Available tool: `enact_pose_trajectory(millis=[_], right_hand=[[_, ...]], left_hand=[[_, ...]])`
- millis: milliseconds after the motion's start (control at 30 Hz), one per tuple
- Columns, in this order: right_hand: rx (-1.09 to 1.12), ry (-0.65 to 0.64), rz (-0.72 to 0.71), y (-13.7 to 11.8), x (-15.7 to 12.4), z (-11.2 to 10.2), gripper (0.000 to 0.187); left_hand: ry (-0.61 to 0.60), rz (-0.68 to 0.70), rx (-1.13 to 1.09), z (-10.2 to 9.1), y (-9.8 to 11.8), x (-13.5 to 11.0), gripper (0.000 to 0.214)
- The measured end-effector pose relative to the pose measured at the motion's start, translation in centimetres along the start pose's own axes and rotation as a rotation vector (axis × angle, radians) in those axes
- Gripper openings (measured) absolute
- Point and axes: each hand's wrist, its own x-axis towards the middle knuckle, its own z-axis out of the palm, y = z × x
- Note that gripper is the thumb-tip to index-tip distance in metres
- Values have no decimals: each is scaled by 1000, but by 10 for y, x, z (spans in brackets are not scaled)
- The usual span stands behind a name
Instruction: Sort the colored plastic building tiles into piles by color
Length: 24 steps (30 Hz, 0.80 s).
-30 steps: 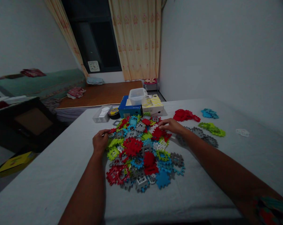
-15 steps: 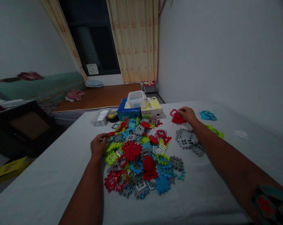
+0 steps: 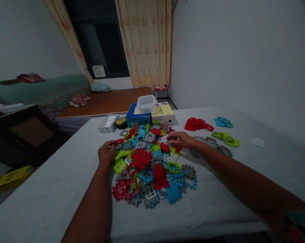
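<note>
A heap of plastic interlocking building pieces (image 3: 141,158), gear-edged and coloured red, grey, blue, lime and white, lies on the cloth-covered table. At its left edge, my left hand (image 3: 107,152) is closed, fingertips on a small red building piece (image 3: 119,141). Over the heap's upper right reaches my right hand (image 3: 182,139), fingers apart and nothing visibly held. Its fingertips are beside a white window-shaped piece (image 3: 164,137); whether they touch is unclear. Beyond that hand lies a red pile (image 3: 197,124). My right hand and forearm partly cover a grey pile (image 3: 210,141).
Right of the red pile are a blue pile (image 3: 223,122), a lime pile (image 3: 226,138) and white pieces (image 3: 257,142). Behind the heap stand a blue box (image 3: 138,116), a yellow-white box (image 3: 163,114), a clear tub (image 3: 146,104), a tape roll (image 3: 120,122) and a clear tray (image 3: 108,124).
My right hand has left the red pile and moved left and nearer, over the heap. The red pieces it touched now lie in the pile. My left hand has barely moved.
</note>
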Motion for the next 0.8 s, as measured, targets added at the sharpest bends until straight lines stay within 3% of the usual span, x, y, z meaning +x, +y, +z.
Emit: enact_pose_trajectory(millis=[100, 200, 267, 400, 500, 633, 700, 800], right_hand=[[-76, -91, -85, -24, -3, 24, 36], [-190, -109, -83, -30, -5, 29, 22], [-241, -110, -81, -27, -4, 28, 22], [-265, 98, -89, -5, -1, 8, 22], [-264, 354, 105, 35, 1, -31, 19], [-232, 664, 585, 101, -1, -85, 25], [-168, 696, 740, 125, -2, -99, 28], [-112, 645, 786, 141, -2, -105, 27]], left_hand=[[1, -9, -2, -2, 1, -2, 33], [4, -10, -2, -4, 4, -3, 34], [6, -20, 1, -5, 5, -3, 34], [3, -6, -21, -4, 4, -2, 32], [22, 8, -20, -4, 3, -2, 32], [22, -7, -9, -6, 5, -2, 33], [22, -14, -8, -6, 6, -2, 32], [19, -19, -18, -5, 5, -2, 30]])
